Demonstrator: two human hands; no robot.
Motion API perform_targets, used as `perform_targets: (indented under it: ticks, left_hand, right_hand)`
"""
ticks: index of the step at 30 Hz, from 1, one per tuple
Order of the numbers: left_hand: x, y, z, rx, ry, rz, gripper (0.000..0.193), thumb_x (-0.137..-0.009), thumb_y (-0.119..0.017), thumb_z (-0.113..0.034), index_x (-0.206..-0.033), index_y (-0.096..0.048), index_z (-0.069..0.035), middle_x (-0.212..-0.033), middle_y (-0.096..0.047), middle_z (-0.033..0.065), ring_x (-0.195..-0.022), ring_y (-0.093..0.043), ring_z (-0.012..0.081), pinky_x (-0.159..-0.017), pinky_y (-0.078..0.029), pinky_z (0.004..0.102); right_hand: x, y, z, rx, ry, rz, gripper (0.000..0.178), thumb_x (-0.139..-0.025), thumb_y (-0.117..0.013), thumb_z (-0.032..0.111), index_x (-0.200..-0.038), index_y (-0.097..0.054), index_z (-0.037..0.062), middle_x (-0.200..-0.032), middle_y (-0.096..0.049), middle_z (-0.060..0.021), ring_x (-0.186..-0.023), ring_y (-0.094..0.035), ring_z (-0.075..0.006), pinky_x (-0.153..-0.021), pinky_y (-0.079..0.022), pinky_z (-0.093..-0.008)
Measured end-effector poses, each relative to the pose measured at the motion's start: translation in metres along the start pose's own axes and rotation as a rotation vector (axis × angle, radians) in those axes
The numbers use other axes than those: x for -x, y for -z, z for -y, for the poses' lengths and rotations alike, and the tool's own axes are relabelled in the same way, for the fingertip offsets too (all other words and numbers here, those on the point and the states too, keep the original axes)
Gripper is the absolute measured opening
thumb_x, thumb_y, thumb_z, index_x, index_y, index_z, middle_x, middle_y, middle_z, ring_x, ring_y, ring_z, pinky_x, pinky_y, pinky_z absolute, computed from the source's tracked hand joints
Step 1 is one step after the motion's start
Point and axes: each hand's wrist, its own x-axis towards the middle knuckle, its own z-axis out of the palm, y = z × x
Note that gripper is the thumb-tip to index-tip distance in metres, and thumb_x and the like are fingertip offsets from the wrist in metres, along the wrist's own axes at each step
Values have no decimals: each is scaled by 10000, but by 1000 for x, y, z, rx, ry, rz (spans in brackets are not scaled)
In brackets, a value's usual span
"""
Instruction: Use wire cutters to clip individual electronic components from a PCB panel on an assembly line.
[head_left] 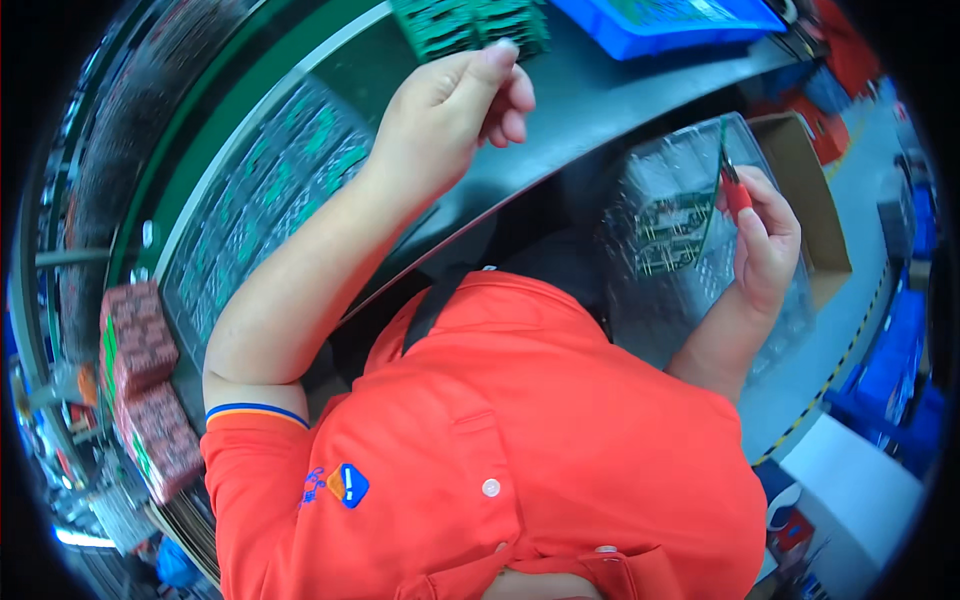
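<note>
Red-handled tool (738, 192) clear of bench edge (565, 150)

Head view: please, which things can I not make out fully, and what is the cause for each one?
Head view: whether the left hand holds anything small; it is curled, hiding its palm.
Head view: the full handles of the red-handled tool; the right hand covers part.
Head view: the far end of the blue tray; the upper edge cuts it off.
Head view: the full extent of the green pieces; the upper edge cuts them off.
</note>
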Motion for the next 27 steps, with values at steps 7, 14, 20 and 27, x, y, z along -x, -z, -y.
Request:
perform_targets:
  ticks: [7,14,20,27]
  left_hand:
    - [-64,-80,51,-330,70,396,274,-929,-452,-241,-869,-601,-19,-719,-602,42,-679,-567,110,-660,-462,242]
    - [-90,-177,138,-1211,-646,876,219,-755,-597,-150,-955,-626,-67,-892,-635,98,-936,-589,262,-812,-455,360]
    - [-93,-200,149,-1219,-657,835,104,-764,-572,-176,-829,-634,-126,-820,-637,61,-877,-604,241,-901,-407,420]
    - [-98,-201,126,-1114,-710,826,133,-783,-561,-232,-838,-650,-149,-833,-641,79,-849,-629,259,-930,-366,503]
  right_hand:
    - [90,79,12,-153,51,-268,425,-823,-578,335,-1153,-566,66,-1043,-494,-150,-827,-453,-212,-699,-353,-311]
    - [131,86,12,-168,32,-406,417,-825,-579,346,-1108,-566,40,-1021,-505,-137,-808,-453,-199,-698,-354,-308]
    - [136,87,15,-231,34,-403,412,-796,-630,277,-1121,-579,29,-1034,-549,-164,-891,-503,-234,-754,-404,-337]
    - [123,73,35,-189,33,-398,408,-804,-605,345,-1101,-586,66,-975,-510,-128,-769,-463,-188,-678,-363,-293]
